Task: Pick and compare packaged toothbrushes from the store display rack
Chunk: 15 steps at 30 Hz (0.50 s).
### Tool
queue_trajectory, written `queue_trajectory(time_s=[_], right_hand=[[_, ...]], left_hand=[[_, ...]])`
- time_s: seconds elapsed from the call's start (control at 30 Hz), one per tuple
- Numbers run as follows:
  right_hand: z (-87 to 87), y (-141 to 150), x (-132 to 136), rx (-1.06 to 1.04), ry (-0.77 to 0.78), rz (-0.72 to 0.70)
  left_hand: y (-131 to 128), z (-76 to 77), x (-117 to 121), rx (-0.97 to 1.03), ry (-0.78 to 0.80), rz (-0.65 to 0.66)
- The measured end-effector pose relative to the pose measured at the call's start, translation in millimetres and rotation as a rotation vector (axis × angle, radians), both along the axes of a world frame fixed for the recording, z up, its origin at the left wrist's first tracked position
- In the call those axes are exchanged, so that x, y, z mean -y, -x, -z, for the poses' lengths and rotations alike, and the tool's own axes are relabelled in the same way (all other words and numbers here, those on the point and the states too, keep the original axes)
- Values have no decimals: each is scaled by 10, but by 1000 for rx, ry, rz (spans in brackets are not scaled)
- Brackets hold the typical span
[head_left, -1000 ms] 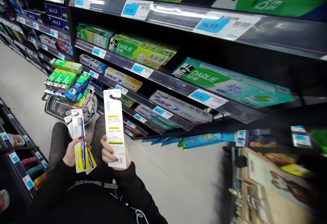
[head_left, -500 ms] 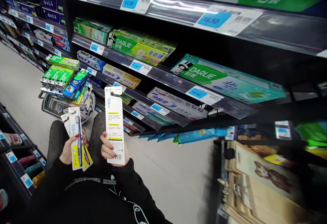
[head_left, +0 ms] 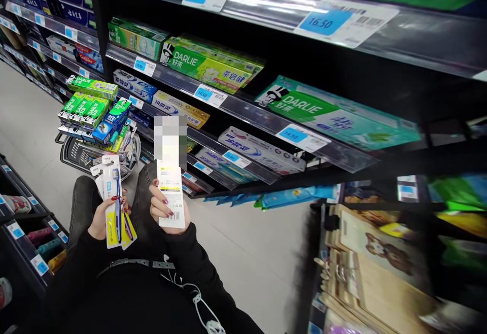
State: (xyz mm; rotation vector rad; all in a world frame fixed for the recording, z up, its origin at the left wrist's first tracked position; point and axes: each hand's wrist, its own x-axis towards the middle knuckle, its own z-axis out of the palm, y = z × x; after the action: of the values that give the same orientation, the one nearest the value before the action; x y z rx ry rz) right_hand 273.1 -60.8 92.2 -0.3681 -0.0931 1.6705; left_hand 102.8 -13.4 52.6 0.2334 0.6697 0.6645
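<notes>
My left hand [head_left: 99, 221] is closed on toothbrush packs [head_left: 111, 230], white and yellow cards with blue and purple brushes showing through the front. They overlap in a fan, so I cannot tell exactly how many there are. My right hand [head_left: 163, 207] grips another toothbrush pack [head_left: 171, 181] upright, with its white printed back and barcode turned toward me. A pixelated patch covers the top of that card. Just beyond my knees stands a grey shopping basket [head_left: 67, 152], piled with green Darlie toothpaste boxes [head_left: 84, 110] and a blue box [head_left: 111, 121].
Shelves of toothpaste with blue price tags [head_left: 209, 95] run along the right, including a long teal Darlie box [head_left: 335, 113]. A low shelf edge [head_left: 28, 245] is at my left. Wooden cutting boards [head_left: 388, 283] hang at lower right. A white cable [head_left: 198, 301] dangles at my waist.
The pack in my right hand sits slightly higher in view, and its top is now pixelated. The camera view has shifted a little. Both hands keep their holds.
</notes>
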Motion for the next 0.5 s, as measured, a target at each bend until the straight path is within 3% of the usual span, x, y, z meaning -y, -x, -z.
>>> queue_trajectory(time_s=[0.17, 0.5], right_hand=[[-17, -17, -35, 77, -12, -5], [120, -12, 52, 145, -141, -109]], left_hand=[[33, -19, -7, -16, -9, 0], [65, 33, -44, 22, 6, -6]])
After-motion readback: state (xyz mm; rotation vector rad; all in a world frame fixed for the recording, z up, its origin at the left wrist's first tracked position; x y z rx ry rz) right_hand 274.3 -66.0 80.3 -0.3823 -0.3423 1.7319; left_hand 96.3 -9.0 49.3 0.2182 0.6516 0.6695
